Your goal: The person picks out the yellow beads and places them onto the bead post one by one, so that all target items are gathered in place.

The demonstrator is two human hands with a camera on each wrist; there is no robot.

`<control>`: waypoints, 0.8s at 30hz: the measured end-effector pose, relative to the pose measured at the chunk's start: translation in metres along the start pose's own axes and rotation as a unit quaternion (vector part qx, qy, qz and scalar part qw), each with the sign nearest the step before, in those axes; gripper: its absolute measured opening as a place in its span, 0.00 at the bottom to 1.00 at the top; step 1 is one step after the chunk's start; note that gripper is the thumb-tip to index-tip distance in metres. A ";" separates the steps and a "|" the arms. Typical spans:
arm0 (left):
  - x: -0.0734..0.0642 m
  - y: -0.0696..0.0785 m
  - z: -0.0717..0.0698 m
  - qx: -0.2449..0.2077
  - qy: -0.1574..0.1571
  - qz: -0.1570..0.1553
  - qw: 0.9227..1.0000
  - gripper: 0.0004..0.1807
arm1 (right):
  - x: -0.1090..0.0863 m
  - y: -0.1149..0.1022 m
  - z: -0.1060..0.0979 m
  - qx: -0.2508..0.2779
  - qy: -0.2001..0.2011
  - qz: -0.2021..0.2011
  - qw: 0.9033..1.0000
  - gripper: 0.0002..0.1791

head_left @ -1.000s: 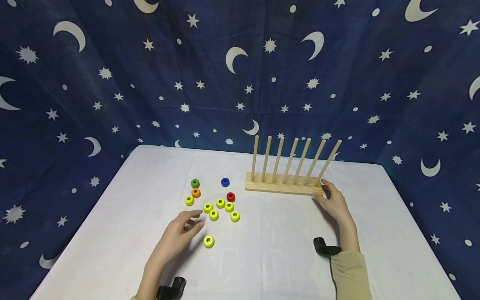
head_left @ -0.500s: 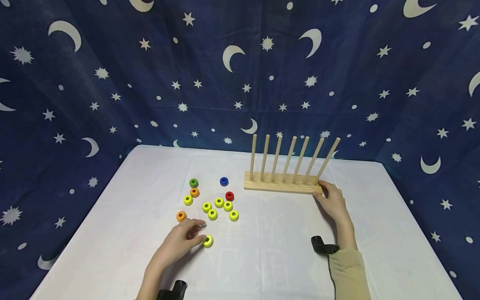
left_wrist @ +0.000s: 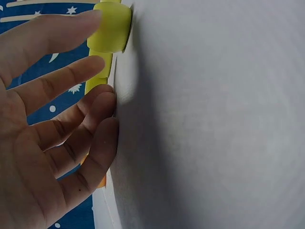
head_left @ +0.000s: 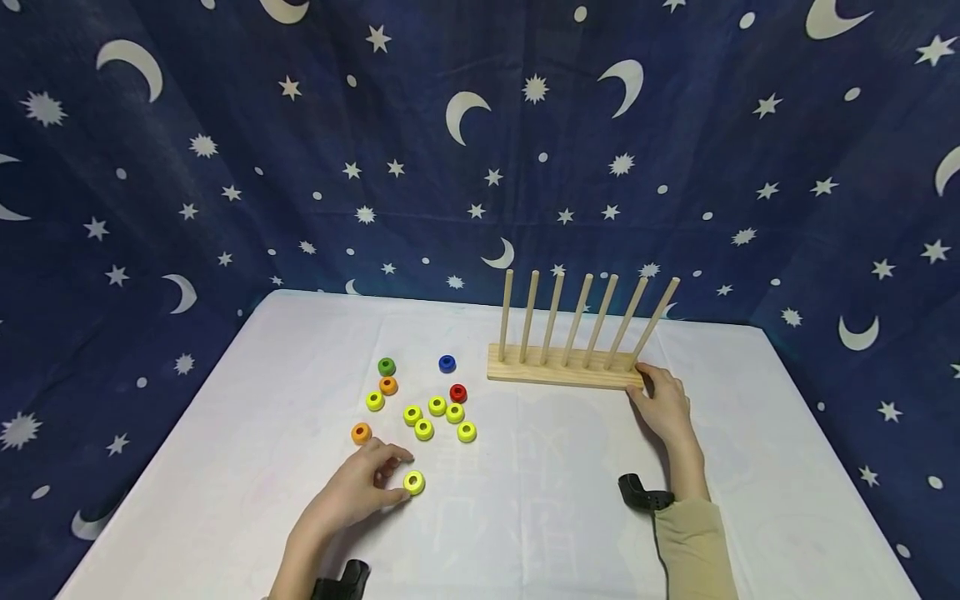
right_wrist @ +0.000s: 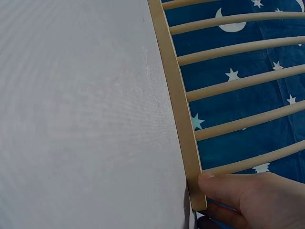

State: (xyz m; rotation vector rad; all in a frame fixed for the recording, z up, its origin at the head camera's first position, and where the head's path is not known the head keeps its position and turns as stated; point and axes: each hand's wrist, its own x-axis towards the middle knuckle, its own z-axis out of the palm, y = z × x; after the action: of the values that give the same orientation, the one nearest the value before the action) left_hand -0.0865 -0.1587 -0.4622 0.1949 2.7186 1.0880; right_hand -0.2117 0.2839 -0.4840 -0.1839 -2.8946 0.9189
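My left hand (head_left: 351, 490) is low over the white table, its thumb against the near yellow ring (head_left: 417, 490). In the left wrist view the thumb overlaps this yellow ring (left_wrist: 114, 28), while the index finger stands apart from it and the other fingers are loosely bent. My right hand (head_left: 666, 408) holds the right end of a wooden peg rack (head_left: 555, 377), a flat base with several upright bare pegs. In the right wrist view the thumb lies on the base (right_wrist: 183, 124) beside the end peg, with the other fingers partly hidden behind it.
Several yellow rings (head_left: 423, 435) lie beyond my left hand. Around them are two orange rings (head_left: 362, 438), a green ring (head_left: 386, 372), a blue ring (head_left: 447, 368) and a red ring (head_left: 458, 398). A dark blue curtain (head_left: 420, 142) with moons and stars hangs behind the table.
My left hand has come down toward the near yellow ring, its thumb now at the ring's side. An orange ring has come out from behind it. The right hand stays on the rack.
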 end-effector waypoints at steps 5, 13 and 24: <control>-0.001 -0.001 0.000 0.018 -0.008 0.023 1.000 0.21 | -0.001 0.000 0.002 -0.002 0.015 -0.004 1.000 0.28; 0.000 0.001 0.002 0.027 -0.016 0.042 0.999 0.19 | -0.001 0.000 0.002 -0.002 0.011 -0.004 1.000 0.28; 0.002 0.002 0.004 0.032 -0.019 0.042 0.998 0.18 | -0.001 0.000 0.002 0.001 0.016 -0.004 1.000 0.28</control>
State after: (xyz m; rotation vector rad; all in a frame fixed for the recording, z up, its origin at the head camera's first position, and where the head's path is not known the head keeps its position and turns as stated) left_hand -0.0875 -0.1541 -0.4641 0.3405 2.7360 1.0087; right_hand -0.2107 0.2831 -0.4856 -0.1851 -2.8620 0.9095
